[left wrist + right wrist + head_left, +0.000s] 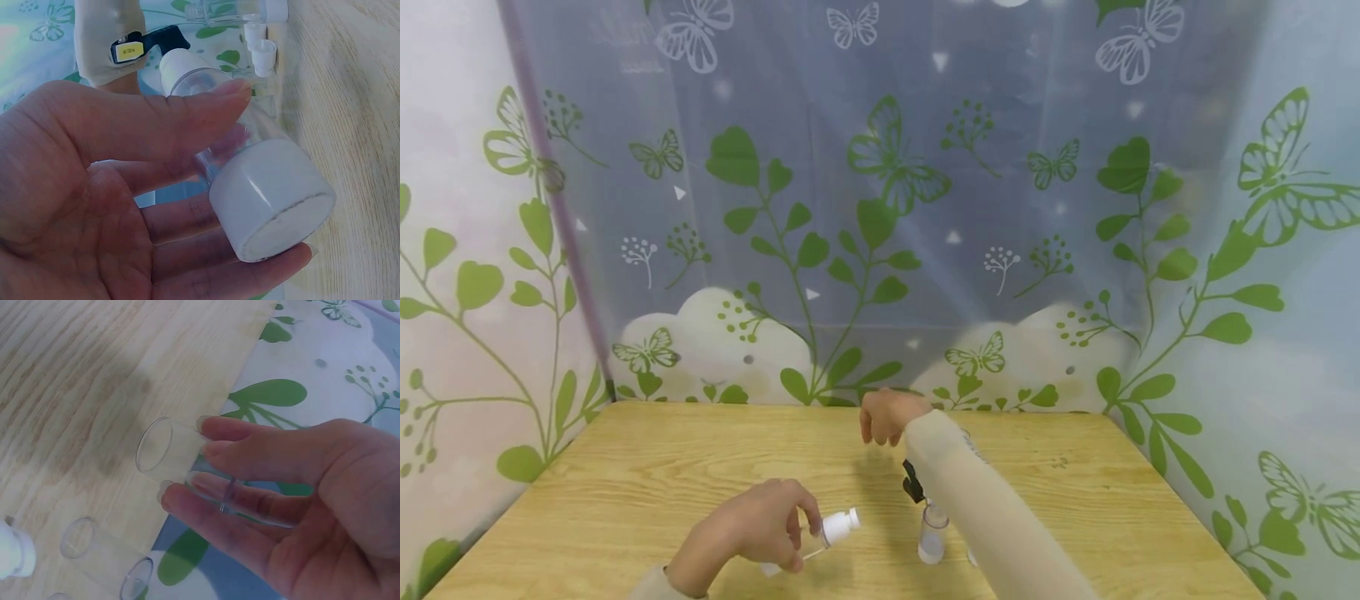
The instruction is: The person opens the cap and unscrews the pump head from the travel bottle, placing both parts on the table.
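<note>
My left hand (pixel 767 523) grips a small clear bottle with a white base (pixel 272 200) and a white top (pixel 838 527). The bottle is tilted, its white top pointing right in the head view. In the left wrist view, my thumb lies across its clear body. Toward the table's far edge, my right hand (pixel 892 415) holds a clear open-ended cylinder (pixel 167 450), like a bottle cover, between thumb and fingertips. That cylinder cannot be made out in the head view. Close to it in the right wrist view lies a second clear cylinder (pixel 106 557).
A clear bottle with a white base (pixel 932 546) stands on the wooden table (pixel 647 492) beside my right forearm, which hides things behind it. Small white parts (pixel 264 57) sit near another clear bottle (pixel 234 11) in the left wrist view. Patterned cloth (pixel 850 250) borders the table.
</note>
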Action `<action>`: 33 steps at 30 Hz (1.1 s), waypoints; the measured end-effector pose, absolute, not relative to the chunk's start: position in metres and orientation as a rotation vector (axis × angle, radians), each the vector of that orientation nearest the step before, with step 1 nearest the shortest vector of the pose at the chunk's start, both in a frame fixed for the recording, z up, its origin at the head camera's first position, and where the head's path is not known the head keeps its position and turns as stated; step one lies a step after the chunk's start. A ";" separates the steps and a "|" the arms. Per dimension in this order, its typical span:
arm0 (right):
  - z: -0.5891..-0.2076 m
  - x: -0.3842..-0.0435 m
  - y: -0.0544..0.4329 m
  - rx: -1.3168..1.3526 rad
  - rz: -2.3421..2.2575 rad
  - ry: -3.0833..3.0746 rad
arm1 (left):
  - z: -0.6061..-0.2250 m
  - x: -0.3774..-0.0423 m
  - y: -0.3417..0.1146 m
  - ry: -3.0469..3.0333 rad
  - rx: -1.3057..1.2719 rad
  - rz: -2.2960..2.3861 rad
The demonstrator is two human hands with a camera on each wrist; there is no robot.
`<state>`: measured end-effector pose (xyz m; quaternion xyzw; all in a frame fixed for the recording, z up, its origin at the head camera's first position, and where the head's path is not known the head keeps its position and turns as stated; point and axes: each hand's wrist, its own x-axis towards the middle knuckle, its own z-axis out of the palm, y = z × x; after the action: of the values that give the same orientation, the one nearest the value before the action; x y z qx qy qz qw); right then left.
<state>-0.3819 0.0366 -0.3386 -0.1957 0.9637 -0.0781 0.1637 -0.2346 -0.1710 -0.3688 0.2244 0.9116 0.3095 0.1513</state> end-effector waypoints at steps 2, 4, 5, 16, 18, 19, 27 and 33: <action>-0.340 -0.383 0.037 -0.537 -0.231 2.757 | -0.369 -0.234 -0.171 2.619 0.639 0.891; -0.343 -0.384 0.037 -0.521 -0.227 2.764 | -0.369 -0.234 -0.170 2.621 0.639 0.891; -0.344 -0.384 0.037 -0.516 -0.219 2.767 | -0.369 -0.234 -0.170 2.620 0.638 0.891; -0.360 -0.391 0.037 -0.518 -0.233 2.761 | -0.369 -0.234 -0.170 2.618 0.641 0.885; -0.361 -0.391 0.037 -0.521 -0.213 2.765 | -0.369 -0.234 -0.170 2.619 0.641 0.881; -0.361 -0.391 0.037 -0.520 -0.197 2.771 | -0.369 -0.234 -0.170 2.616 0.641 0.883; -0.362 -0.387 0.037 -0.526 -0.160 2.767 | -0.368 -0.236 -0.170 2.579 0.620 0.895; -0.362 -0.384 0.035 -0.498 -0.147 2.790 | -0.368 -0.236 -0.170 2.581 0.613 0.890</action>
<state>-0.3840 0.0347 -0.3618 -0.1735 0.9718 -0.0512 0.1510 -0.2364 -0.1702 -0.3683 0.2160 0.9087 0.3135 0.1710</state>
